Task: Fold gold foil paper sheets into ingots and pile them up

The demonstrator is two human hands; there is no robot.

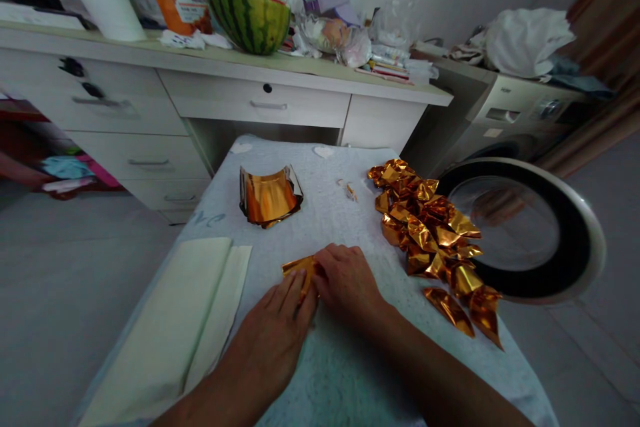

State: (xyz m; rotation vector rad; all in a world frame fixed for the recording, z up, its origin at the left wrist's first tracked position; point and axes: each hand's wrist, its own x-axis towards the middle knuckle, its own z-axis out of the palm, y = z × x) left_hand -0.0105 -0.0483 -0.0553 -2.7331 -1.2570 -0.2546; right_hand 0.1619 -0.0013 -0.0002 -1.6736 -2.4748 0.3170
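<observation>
A piece of gold foil paper (pixel 299 265) lies on the cloth-covered table between my hands, partly hidden by them. My left hand (pixel 283 320) rests flat on its near side, fingers stretched forward over the foil. My right hand (pixel 349 280) has its fingers curled together at the foil's right edge, gripping it. Beyond my hands stands a curved stack of gold foil sheets (pixel 270 197). To the right is a heap of folded gold foil pieces (pixel 430 227), with a single folded piece (pixel 449 310) at its near end.
Pale yellow paper sheets (pixel 165 320) lie along the table's left side. Small scraps (pixel 351 192) sit near the middle. An open washing machine door (pixel 590 233) juts in at the right. Behind, a white desk (pixel 305 97) bears a cut watermelon (pixel 250 17) and several packets.
</observation>
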